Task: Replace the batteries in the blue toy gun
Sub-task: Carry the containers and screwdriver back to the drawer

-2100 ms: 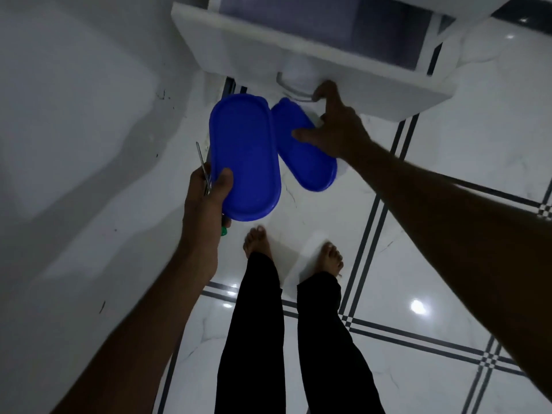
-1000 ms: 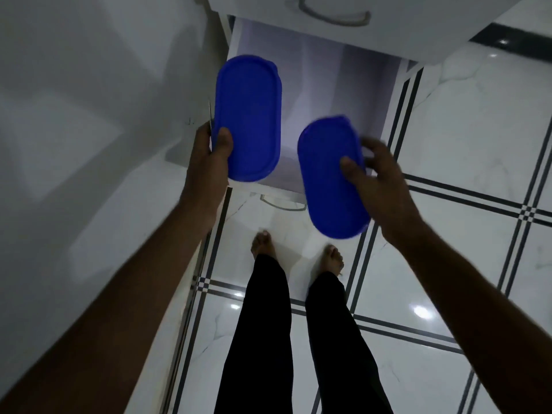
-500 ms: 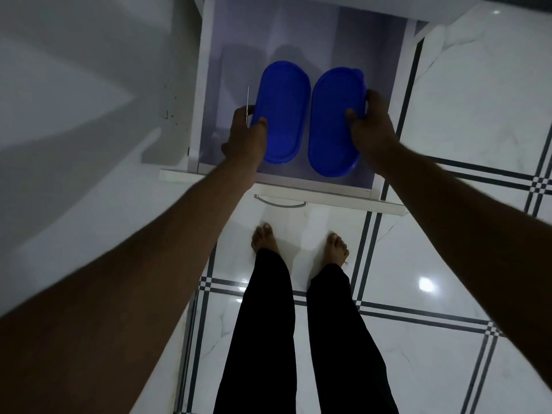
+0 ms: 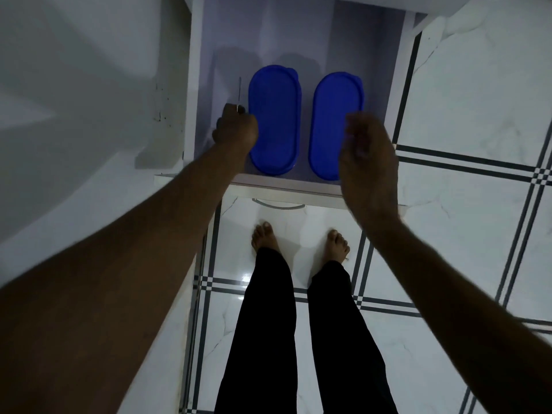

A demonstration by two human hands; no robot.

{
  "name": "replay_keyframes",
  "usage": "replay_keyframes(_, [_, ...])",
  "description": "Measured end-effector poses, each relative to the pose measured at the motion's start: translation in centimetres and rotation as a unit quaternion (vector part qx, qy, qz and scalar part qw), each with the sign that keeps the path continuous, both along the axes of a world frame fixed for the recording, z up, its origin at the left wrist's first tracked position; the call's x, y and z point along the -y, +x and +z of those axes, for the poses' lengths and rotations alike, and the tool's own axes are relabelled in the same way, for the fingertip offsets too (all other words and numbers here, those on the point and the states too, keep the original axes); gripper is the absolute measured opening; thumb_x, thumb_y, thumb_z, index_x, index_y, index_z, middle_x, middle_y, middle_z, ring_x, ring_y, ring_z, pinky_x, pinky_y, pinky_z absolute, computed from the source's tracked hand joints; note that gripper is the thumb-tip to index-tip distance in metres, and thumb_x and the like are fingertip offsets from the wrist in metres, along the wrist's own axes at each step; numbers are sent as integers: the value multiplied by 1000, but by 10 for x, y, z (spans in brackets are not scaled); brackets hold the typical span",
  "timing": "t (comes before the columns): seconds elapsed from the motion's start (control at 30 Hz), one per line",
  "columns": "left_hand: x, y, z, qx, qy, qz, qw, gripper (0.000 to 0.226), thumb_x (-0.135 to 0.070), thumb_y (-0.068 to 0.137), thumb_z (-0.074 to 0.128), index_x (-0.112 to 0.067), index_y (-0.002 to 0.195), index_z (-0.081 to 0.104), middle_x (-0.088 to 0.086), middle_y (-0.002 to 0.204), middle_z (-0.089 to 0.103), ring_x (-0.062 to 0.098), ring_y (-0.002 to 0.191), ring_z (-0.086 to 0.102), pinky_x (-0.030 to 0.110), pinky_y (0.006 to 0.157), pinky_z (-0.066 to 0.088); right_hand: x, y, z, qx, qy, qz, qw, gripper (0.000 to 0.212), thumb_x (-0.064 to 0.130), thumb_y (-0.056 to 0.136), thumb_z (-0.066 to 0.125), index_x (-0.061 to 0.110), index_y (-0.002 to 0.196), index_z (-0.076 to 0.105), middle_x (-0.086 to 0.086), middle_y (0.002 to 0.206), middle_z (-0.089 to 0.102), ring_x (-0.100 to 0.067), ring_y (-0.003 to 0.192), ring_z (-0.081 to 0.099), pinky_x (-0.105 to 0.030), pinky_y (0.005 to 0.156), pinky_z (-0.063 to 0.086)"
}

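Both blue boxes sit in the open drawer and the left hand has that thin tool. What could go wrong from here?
The left hand grips a thin metal tool beside the left blue box; its tip might scrape the drawer wall. The right hand hovers open over the right blue box and could nudge it. The low drawer front is above the bare feet; stepping forward risks a knock.

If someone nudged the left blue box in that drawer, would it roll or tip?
Probably neither: the left blue box lies flat and low in the drawer, so it would likely slide. Its smooth lid looks like rigid plastic, maybe slippery. Its weight cannot be judged.
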State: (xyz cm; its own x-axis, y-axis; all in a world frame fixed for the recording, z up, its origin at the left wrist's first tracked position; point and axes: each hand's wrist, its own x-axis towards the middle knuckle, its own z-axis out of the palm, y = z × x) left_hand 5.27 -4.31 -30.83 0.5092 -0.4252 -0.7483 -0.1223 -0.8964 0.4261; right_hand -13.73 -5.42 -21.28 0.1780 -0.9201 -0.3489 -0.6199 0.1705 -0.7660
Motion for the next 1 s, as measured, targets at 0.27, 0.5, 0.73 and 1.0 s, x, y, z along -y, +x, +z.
replay_keyframes(0.27, [-18,25,8,190,-68,-260,944,46,-19,94,58,-4,133,39,18,116,61,33,105,62,47,92,53,-107,-1,4,96,261,-94,956,26,-8,90,53,12,93,69,-3,83,72,-24,78,70,-27,70,58])
replay_keyframes(0.5, [-14,36,1,269,-70,-301,912,46,-20,96,56,-3,135,39,20,127,56,33,117,56,44,103,46,-97,20,-41,142,442,-335,820,10,5,94,59,-1,99,66,-3,64,68,-12,57,68,-25,57,60])
replay_keyframes(0.73, [-27,38,31,227,-176,-237,928,38,-8,92,58,-7,130,53,12,125,60,23,114,58,30,98,48,-89,27,-71,184,441,-380,792,22,-5,98,45,-11,105,65,-23,104,70,-31,96,70,-39,92,56])
replay_keyframes(1.0, [-76,39,69,301,-348,30,887,22,-13,93,51,-6,104,68,2,100,70,2,86,63,11,74,51,-53,41,-80,230,384,-393,803,20,-10,94,51,-9,113,58,-17,85,68,-21,71,72,-36,71,62])
